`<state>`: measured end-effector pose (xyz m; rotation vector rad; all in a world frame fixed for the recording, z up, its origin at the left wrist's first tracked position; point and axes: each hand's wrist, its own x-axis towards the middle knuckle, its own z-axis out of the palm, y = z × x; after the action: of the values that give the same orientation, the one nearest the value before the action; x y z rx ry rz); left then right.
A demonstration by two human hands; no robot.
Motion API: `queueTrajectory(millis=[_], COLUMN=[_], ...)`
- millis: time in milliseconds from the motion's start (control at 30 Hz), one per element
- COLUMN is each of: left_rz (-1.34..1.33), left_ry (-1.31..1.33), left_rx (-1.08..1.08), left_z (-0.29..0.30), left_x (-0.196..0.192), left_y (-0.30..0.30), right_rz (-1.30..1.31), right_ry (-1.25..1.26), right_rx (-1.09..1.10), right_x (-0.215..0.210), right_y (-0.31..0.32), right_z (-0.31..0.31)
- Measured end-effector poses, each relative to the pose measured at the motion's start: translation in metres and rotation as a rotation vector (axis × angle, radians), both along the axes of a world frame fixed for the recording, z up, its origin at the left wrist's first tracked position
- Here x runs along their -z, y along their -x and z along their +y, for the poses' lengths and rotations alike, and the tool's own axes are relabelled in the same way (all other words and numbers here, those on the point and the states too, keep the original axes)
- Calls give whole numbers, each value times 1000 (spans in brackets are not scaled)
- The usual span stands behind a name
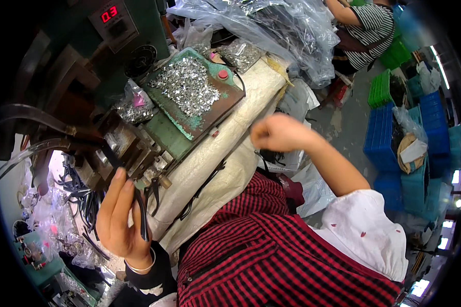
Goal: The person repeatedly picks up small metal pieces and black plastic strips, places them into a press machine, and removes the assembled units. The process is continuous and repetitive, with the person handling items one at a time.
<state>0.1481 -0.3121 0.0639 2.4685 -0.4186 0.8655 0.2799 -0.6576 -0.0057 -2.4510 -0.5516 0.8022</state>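
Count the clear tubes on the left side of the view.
2: an upper tube curving in near the left edge, and a lower tube slanting beneath it. Others may be hidden in the dark areas.

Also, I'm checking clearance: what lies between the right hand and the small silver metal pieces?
In the head view, bare flat brown tray, then cream woven cloth.

Strip (144,222) in the left of the hands (119,220); metal pieces (187,87) on the tray (220,112) beyond; crates (379,135) at far right.
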Motion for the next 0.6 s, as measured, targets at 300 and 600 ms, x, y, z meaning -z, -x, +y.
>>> queueTrajectory(millis=[300,600], left_rz=[-26,-37], left_ry=[115,527], left_rx=[-257,-694], left_z=[54,144], left_x=[22,50], left_y=[44,39], right_rz=[18,-577], right_ry=[348,371], right_rx=[74,200], right_x=[178,113], right_y=[78,7], right_z=[-31,-36])
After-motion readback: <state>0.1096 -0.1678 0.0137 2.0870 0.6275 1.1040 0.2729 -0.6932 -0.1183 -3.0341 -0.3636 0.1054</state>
